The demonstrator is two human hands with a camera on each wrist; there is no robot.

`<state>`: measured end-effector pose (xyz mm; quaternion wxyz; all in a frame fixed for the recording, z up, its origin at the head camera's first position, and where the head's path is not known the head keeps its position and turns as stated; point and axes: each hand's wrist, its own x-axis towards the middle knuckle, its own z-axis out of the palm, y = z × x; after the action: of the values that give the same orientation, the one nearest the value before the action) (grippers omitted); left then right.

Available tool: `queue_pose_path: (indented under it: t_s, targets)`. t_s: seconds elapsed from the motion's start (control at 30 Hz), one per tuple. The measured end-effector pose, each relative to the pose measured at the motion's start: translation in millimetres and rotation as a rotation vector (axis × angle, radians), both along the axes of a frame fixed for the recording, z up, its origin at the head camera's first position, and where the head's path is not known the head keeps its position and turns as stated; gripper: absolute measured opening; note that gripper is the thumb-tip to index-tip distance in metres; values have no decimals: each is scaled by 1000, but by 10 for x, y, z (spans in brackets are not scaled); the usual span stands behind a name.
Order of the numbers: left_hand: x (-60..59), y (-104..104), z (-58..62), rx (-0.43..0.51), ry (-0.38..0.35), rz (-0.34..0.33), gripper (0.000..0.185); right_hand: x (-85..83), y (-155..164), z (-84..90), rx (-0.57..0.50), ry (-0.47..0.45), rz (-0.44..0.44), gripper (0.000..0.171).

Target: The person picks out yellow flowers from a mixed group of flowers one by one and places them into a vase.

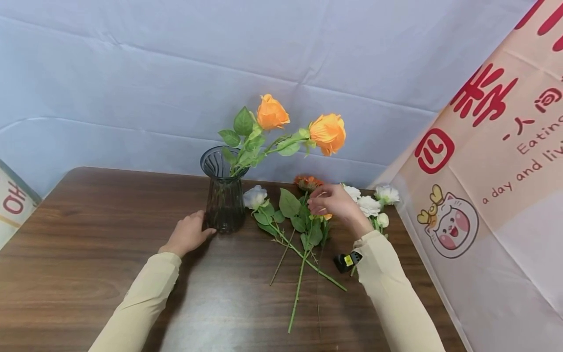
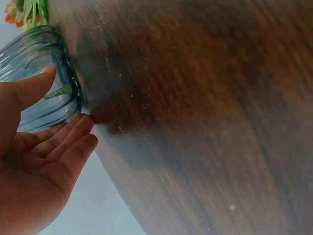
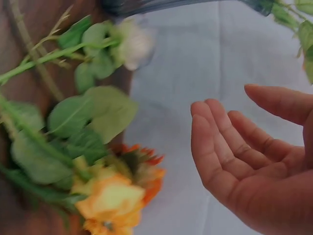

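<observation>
A grey ribbed glass vase (image 1: 225, 203) stands on the table, holding two orange roses (image 1: 327, 134) that lean right. My left hand (image 1: 188, 233) holds the vase low on its left side; the thumb lies on the glass and the fingers reach round the base. A green stem end (image 2: 58, 93) shows through the glass. My right hand (image 1: 335, 203) hovers above loose flowers with its fingers relaxed and nothing between them. Beneath it lie a yellow-orange flower (image 3: 110, 203) and a darker orange flower (image 1: 308, 183). A pale rose (image 1: 255, 197) lies beside the vase.
White flowers (image 1: 369, 206) lie at the table's right side, past my right hand. Long green stems (image 1: 299, 293) cross toward the front of the wooden table (image 1: 110, 230). A pale cloth (image 1: 176, 88) hangs behind, and a printed banner (image 1: 492, 161) borders the right.
</observation>
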<state>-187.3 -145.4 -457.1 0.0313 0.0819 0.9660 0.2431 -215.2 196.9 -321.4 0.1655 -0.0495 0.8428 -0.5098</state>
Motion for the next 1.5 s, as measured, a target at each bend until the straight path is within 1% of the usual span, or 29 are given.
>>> queue_pose_path:
  t_s: [0.13,0.27,0.37,0.47,0.6,0.8,1.03,1.3,1.5]
  targets:
    - [3,-3,-1,-2,3,-3,61,30,131,-188,10,-51,-67,21]
    - [4,-6,-2,-4,8,-6,61,80,259,-375,21,-86,-88,18]
    - [-1,-1,-7,-3,4,-9,61,126,337,-513,37,-112,-109,19]
    - [1,-1,-5,-2,-2,-9,62,166,395,-641,65,-133,-152,20]
    - [0,-2,-10,-6,0,-9,62,218,457,-772,90,-160,-197,20]
    - [2,-2,-18,-6,0,-8,62,253,519,-891,84,-224,-227,18]
    - [-7,0,-32,-6,7,-4,62,266,521,-1008,54,-257,-252,16]
    - [1,4,-23,-11,3,1,61,286,492,-1075,44,-298,-295,14]
    - [2,2,-29,-9,7,0,61,270,498,-1106,-2,-307,-300,12]
